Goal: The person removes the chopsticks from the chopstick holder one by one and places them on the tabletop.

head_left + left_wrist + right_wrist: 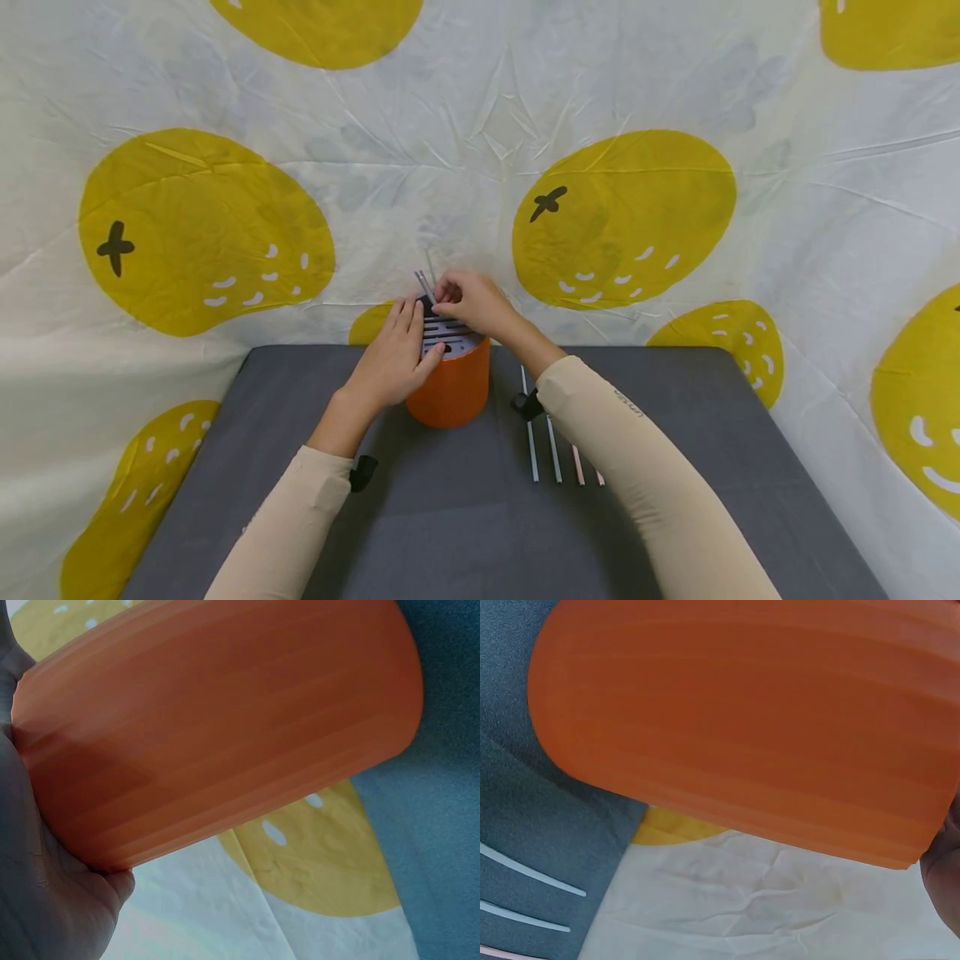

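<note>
One orange cup (450,387) is standing near the mat's (225,467) far edge, a slotted lid (447,333) on top. Left hand (395,357) is lying flat against cup and lid, fingers straight. Right hand (474,304) is pinching one straw (424,286) at the lid's 11 o'clock. Four straws (555,450) are lying at the cup's 4 o'clock. Wrist views are showing only the cup wall; head view is showing the lid. Open mat at 6 o'clock.
</note>
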`<state>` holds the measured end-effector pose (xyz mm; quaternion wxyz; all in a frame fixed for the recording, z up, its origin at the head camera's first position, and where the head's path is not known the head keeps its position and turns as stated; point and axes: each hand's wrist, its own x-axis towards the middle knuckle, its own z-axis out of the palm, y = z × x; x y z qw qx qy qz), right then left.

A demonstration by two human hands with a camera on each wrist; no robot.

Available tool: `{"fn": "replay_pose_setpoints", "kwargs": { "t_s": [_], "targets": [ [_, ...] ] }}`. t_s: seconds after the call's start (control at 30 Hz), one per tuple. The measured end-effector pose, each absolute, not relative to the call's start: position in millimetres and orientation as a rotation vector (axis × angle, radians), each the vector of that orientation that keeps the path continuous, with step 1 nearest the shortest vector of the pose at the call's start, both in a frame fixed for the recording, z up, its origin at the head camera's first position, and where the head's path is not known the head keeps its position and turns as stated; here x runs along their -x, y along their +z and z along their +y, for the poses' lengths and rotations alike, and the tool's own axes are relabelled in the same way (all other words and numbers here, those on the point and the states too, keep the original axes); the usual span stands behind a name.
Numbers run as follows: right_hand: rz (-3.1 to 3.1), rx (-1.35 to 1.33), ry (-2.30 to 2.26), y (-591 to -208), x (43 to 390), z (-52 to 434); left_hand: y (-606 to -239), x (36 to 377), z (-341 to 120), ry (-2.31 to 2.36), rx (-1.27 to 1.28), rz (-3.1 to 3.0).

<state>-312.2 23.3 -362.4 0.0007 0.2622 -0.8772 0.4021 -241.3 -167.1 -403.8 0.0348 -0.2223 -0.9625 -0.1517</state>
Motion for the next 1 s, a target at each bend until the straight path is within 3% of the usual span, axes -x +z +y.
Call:
{"fn": "replay_pose_setpoints", "kwargs": {
  "t_s": [0.53,1.0],
  "targets": [
    [-2.689,-0.742,1.277,-348,309,33,-406,243,-167,-0.463,0.675,-2.954],
    [-2.223,-0.753,1.713,-320,316,52,-406,245,-167,-0.457,0.661,-2.964]
  ]
}}
